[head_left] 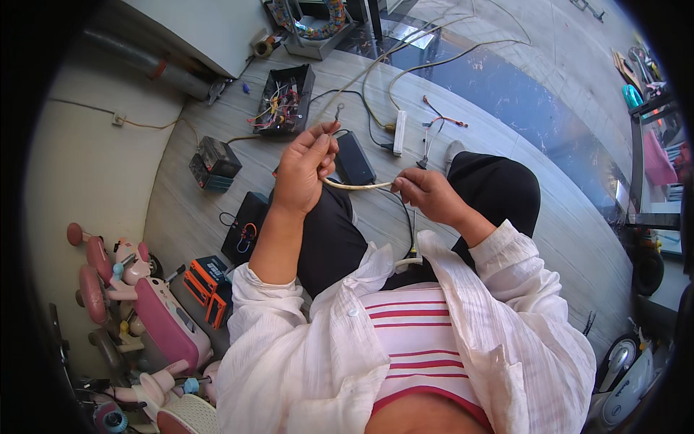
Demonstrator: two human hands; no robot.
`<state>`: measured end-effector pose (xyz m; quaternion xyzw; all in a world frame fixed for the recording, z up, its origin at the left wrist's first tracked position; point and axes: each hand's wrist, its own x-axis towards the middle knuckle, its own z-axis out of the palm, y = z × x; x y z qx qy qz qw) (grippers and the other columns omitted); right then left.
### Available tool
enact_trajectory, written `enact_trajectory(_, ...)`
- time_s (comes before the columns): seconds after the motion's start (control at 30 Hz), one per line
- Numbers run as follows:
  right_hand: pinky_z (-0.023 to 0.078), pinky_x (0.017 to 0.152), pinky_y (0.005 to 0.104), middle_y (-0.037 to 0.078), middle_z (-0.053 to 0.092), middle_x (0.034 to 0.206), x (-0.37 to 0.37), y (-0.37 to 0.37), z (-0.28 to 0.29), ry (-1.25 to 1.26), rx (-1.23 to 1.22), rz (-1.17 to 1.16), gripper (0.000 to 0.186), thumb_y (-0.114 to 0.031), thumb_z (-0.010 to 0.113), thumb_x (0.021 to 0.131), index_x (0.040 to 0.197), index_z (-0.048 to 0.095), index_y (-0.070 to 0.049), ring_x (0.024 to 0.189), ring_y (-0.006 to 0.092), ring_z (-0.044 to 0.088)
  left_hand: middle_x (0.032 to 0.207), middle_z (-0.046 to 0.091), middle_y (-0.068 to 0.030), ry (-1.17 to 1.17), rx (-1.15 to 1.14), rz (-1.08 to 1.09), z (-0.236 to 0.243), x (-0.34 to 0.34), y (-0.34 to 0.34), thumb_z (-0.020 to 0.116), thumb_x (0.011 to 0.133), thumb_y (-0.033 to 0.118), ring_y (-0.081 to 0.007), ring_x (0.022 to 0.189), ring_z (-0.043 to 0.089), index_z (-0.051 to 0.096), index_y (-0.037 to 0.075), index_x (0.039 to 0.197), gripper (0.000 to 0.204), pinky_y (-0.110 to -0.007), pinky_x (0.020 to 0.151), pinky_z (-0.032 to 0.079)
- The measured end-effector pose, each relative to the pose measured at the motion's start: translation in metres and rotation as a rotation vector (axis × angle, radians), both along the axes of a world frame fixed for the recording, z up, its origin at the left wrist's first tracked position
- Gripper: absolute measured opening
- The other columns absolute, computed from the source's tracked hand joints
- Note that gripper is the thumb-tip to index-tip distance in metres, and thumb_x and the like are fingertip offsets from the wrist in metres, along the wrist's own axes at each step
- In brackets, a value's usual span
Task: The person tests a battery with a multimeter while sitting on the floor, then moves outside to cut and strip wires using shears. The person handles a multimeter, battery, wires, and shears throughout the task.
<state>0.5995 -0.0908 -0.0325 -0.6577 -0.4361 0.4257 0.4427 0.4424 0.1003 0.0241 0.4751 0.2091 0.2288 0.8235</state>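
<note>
A cream-white cable (pixel 358 186) spans my two hands above my knees. My left hand (pixel 305 170) is closed around one part of it. From its fingertips sticks up a dark end with a small metal ring (pixel 340 108). My right hand (pixel 434 197) pinches the other part between thumb and fingers. Just beyond the cable, a black oblong power adapter (pixel 354 158) lies on the floor. Past my left hand sits an open black box (pixel 285 100) with loose coloured wires inside.
A white power strip (pixel 399 133) with trailing cords lies ahead, beside a short wire lead (pixel 437 119). At left are dark battery blocks (pixel 215 163), a black case (pixel 247 228) and orange-black boxes (pixel 210 289). Pink children's ride-ons (pixel 170 318) crowd the lower left.
</note>
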Motion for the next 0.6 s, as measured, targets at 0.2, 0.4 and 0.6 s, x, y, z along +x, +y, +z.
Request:
enact_trajectory(0.2,0.043,0.058,0.0271,0.003,0.055,0.066,-0.029,-0.025,-0.026,0.167,0.096,-0.154,0.029,-0.025,0.051,0.099,0.087,0.062,-0.001,0.061,0.0106,0.049,0.082,0.055,-0.0002,0.034,-0.286,0.019,-0.02,-0.013,-0.039,0.051,0.098,0.014,-0.0065,0.063,0.046,0.057,0.0,0.119,0.026,-0.02,0.059,0.04)
enact_trajectory(0.4,0.039,0.055,0.0239,-0.001,0.051,0.065,-0.041,-0.04,-0.041,0.276,0.104,-0.228,0.03,-0.025,0.049,0.101,0.086,0.062,-0.002,0.06,0.0071,0.044,0.069,0.041,0.0042,0.13,-0.292,0.042,-0.025,-0.023,-0.063,0.047,0.101,0.022,-0.0035,0.052,0.034,0.057,0.002,0.115,0.026,-0.021,0.05,0.035)
enact_trajectory(0.6,0.038,0.054,0.0225,-0.002,0.05,0.065,-0.04,-0.046,-0.045,0.307,0.117,-0.264,0.031,-0.026,0.049,0.101,0.085,0.062,-0.002,0.059,0.0059,0.044,0.067,0.037,0.0044,0.054,-0.29,0.046,-0.024,-0.024,-0.072,0.046,0.101,0.023,-0.0038,0.053,0.032,0.055,0.002,0.111,0.025,-0.021,0.051,0.032)
